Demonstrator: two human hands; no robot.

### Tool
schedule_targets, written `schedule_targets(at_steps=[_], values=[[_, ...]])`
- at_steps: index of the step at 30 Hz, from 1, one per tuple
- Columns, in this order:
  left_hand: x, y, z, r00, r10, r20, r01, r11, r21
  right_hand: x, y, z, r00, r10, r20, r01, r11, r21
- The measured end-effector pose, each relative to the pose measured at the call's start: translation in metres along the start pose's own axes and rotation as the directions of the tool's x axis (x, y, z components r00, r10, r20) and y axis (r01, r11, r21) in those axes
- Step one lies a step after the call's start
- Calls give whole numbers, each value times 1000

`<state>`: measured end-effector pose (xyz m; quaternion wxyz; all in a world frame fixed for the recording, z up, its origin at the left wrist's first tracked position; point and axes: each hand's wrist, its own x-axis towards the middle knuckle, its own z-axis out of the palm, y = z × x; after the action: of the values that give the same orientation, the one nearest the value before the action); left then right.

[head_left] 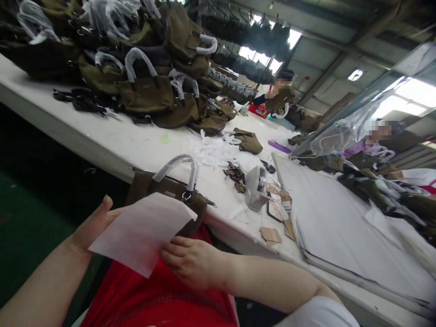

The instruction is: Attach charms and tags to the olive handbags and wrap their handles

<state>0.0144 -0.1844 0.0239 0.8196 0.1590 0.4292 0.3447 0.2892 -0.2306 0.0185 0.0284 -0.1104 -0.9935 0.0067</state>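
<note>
A thin white sheet of paper (145,231) is held over my lap, tilted, in front of a brown-olive handbag (139,184). My right hand (194,261) grips the sheet near its lower right edge, with the fingertips pressed together there. On the other side, my left hand (91,227) has its thumb stretched up and apart, and its other fingers go behind the sheet, mostly hidden. The handbag rests at the table's edge. Its handles (179,165) stand up, wrapped in white paper, and a metal ring shows at the base of one.
On the white table (136,136) lie a heap of similar handbags (146,93), crumpled white wrapping (214,150), a tape dispenser (256,186), leopard-print pieces (235,175) and cardboard scraps (270,235). A large white board (340,231) lies right. Two people are farther back, one holding a bag.
</note>
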Motion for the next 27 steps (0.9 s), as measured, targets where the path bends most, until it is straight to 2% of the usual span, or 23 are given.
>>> schedule_targets(at_steps=[2, 4, 6, 7, 9, 10, 11, 12, 13, 14, 15, 16, 17, 19, 20, 23, 25, 27], values=[[-5, 1, -7, 1000, -21, 2, 21, 1000, 2, 4, -7, 4, 999, -33, -3, 33, 999, 8], [-3, 1, -13, 996, -15, 89, -4, 979, 204, 8, -13, 8, 998, -57, -16, 57, 998, 24], [6, 1, -18, 989, -9, 148, -67, 863, 501, 11, -17, 10, 997, -70, -37, 72, 996, 46], [11, 1, -21, 991, 21, 132, -99, 780, 618, 12, -17, 10, 997, -63, -51, 66, 996, 60], [23, 0, -27, 987, 160, 31, -131, 658, 742, 13, -14, 8, 996, 29, -83, -20, 994, 106], [27, 0, -32, 971, 235, -28, -133, 639, 758, 12, -10, 7, 985, 141, -98, -127, 981, 144], [31, 0, -36, 955, 285, -86, -124, 643, 756, 11, -5, 6, 947, 302, -113, -277, 942, 191], [33, 0, -41, 943, 304, -135, -107, 662, 742, 9, 1, 6, 864, 487, -128, -447, 860, 247], [33, -1, -45, 939, 300, -170, -88, 684, 724, 7, 7, 7, 738, 660, -140, -600, 737, 312], [33, -2, -48, 941, 281, -188, -69, 704, 707, 5, 13, 10, 592, 793, -141, -701, 594, 394], [32, -4, -50, 947, 260, -191, -58, 719, 692, 5, 18, 14, 456, 881, -122, -739, 452, 500], [30, -6, -51, 954, 241, -177, -58, 730, 681, 5, 22, 19, 360, 930, -76, -713, 327, 620], [29, -9, -50, 964, 219, -153, -61, 737, 673, 7, 25, 25, 313, 950, -16, -639, 223, 736], [27, -15, -46, 983, 163, -85, -64, 738, 671, 16, 27, 37, 320, 945, 71, -456, 88, 886], [26, -17, -44, 990, 131, -41, -68, 727, 683, 22, 27, 42, 335, 939, 78, -393, 64, 917], [26, -20, -40, 991, 94, 99, -137, 660, 739, 40, 22, 53, 353, 935, 45, -346, 85, 934], [26, -20, -41, 986, 123, 115, -168, 655, 737, 50, 20, 56, 409, 910, 70, -349, 85, 933], [26, -18, -44, 990, 140, 27, -120, 711, 693, 53, 20, 54, 494, 864, 97, -387, 119, 914]])
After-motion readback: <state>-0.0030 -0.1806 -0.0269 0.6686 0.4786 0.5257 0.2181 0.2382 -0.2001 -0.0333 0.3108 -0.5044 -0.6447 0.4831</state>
